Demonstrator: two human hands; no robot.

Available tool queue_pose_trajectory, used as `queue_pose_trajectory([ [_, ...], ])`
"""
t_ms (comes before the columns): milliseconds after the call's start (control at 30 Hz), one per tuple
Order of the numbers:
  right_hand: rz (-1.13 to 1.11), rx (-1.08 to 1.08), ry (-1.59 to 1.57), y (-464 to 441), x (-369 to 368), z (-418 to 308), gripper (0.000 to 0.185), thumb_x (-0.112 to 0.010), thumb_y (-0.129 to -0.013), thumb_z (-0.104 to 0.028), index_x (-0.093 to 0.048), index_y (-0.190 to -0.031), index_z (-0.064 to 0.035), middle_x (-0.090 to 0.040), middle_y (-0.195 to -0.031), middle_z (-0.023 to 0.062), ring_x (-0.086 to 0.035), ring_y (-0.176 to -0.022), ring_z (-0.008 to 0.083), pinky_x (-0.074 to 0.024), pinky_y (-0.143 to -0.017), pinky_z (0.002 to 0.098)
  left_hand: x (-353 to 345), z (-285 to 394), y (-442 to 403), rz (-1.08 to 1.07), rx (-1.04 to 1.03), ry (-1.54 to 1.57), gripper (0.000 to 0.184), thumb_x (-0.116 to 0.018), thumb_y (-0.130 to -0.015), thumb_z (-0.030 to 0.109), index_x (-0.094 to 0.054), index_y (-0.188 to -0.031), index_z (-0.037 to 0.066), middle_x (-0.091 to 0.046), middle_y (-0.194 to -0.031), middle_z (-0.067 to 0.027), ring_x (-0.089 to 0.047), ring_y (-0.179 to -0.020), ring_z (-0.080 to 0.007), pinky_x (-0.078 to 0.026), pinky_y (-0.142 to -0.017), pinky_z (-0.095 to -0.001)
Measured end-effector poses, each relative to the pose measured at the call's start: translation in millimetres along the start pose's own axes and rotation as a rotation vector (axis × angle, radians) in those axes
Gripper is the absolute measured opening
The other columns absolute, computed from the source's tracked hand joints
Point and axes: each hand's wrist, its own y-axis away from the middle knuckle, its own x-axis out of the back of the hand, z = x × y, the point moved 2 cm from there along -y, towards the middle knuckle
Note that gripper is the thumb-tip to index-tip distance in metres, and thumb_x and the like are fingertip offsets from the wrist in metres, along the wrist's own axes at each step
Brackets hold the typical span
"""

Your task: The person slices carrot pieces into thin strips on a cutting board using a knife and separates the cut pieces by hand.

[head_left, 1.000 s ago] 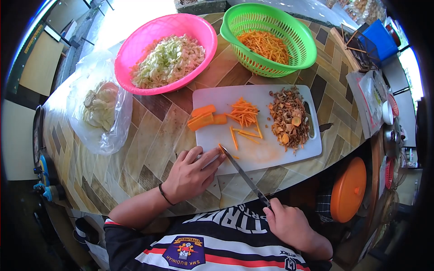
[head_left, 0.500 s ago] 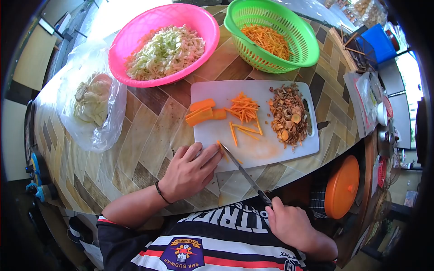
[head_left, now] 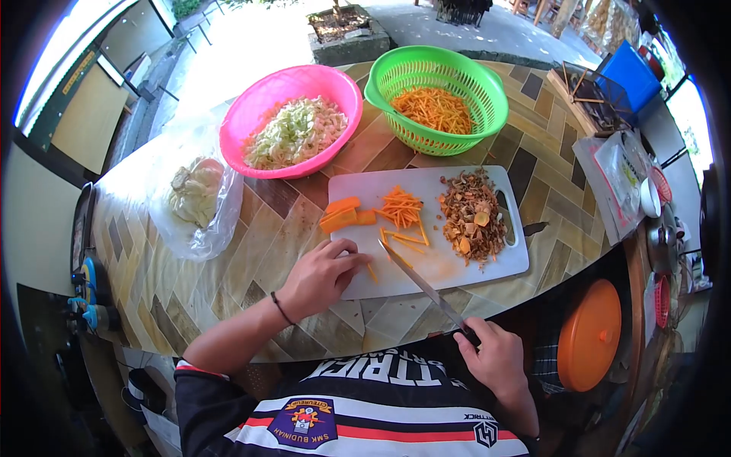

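Note:
A white cutting board (head_left: 449,273) lies on the table in front of me. My left hand (head_left: 320,276) rests at its lower left edge with fingers curled; what is under them is hidden. A thin carrot strip (head_left: 372,273) lies beside its fingertips. My right hand (head_left: 491,354) grips the handle of a knife (head_left: 428,290), whose tip is over the board near some loose carrot sticks (head_left: 403,239). Carrot slabs (head_left: 346,215) lie at the board's left, a pile of carrot sticks (head_left: 400,206) beside them, and brown peelings (head_left: 472,213) on the right.
Behind the board stand a pink bowl (head_left: 346,91) of shredded cabbage and a green colander (head_left: 487,91) of carrot shreds. A plastic bag (head_left: 225,221) with cabbage lies left. An orange lid (head_left: 590,335) is below the table edge at right; a wooden rack (head_left: 575,107) sits back right.
The view has tilted up. The knife tip has moved away from my left hand's fingertips, towards the right. The carrot piece at those fingertips no longer shows there as before.

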Motion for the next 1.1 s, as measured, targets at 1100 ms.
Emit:
queue_pose_trajectory([
  [1100, 0.121, 0.231, 0.191, -5.3, -9.4, 46.0, 0.03, -0.077, -0.073, -0.032, -0.062, -0.09, -0.0126, -0.06, -0.077, 0.0046, -0.065, -0.072, 0.0233, -0.045, -0.064, 0.0366, -12.0, 26.6, -40.4, -0.091, -0.225, -0.313, 0.011, -0.063, -0.084, 0.009, -0.059, -0.093, 0.005, -0.053, -0.091, -0.01, -0.059, -0.084, -0.0287, -0.049, -0.074, -0.039],
])
